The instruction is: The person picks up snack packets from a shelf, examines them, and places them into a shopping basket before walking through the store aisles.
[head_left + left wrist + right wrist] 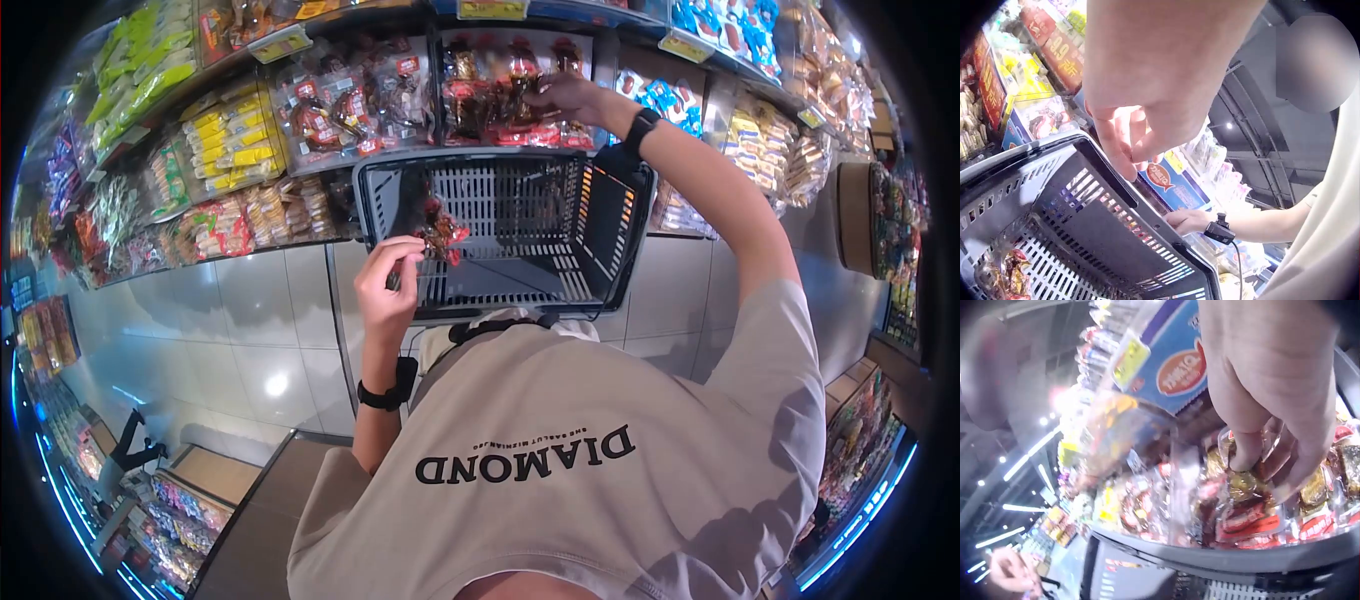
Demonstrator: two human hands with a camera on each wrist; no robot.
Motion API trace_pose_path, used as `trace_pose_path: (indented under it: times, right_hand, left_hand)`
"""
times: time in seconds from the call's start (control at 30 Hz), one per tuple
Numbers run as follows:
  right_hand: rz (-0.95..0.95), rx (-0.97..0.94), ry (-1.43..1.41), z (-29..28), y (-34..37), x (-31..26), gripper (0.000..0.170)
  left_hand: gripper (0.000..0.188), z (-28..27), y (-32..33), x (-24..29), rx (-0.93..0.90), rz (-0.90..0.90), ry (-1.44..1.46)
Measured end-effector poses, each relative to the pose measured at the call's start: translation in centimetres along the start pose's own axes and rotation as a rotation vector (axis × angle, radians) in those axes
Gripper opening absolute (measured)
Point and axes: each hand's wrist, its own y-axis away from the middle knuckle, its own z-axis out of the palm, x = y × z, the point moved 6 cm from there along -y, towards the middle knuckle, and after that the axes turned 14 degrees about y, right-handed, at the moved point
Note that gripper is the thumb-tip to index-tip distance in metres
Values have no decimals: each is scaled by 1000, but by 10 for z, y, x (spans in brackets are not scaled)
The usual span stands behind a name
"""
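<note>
In the head view, the left hand (390, 280) is over the basket's (470, 305) near left side, fingers loosely bent. A red-and-brown packet (440, 235) shows beside its fingertips. The left wrist view has this packet (1015, 275) apart from the left hand (1132, 134), which holds nothing; whether the packet rests on the basket floor cannot be told. At the shelf beyond the basket, the right hand (570, 98) reaches into a bin of similar packets. Thumb and fingers of the right hand (1266, 406) pinch a clear packet with a red label (1247, 522).
The basket's far rim (1210, 553) is close against the shelf front. Other bins flank the right hand's bin, with yellow packs (235, 140) to the left and blue-and-white packs (660, 100) to the right. A tiled floor (240, 320) lies left of the basket.
</note>
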Motion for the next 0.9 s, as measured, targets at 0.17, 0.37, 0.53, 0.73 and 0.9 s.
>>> trace_pose_path:
  times: [0.17, 0.37, 0.53, 0.73, 0.9]
  right_hand:
    - [-397, -101, 583, 22, -52, 6, 36]
    - [122, -22, 455, 29, -21, -22, 32]
    - [-79, 75, 679, 22, -26, -20, 46]
    - [-571, 555, 802, 38, 100, -81, 40]
    - [-453, 209, 756, 140, 130, 1, 27]
  left_hand:
    - [31, -4, 6, -2, 19, 1, 16]
    - [33, -10, 15, -15, 44, -112, 55]
    - [23, -15, 16, -37, 75, -170, 52]
    - [16, -19, 30, -84, 154, -328, 339]
    - [18, -18, 41, -103, 175, -397, 311]
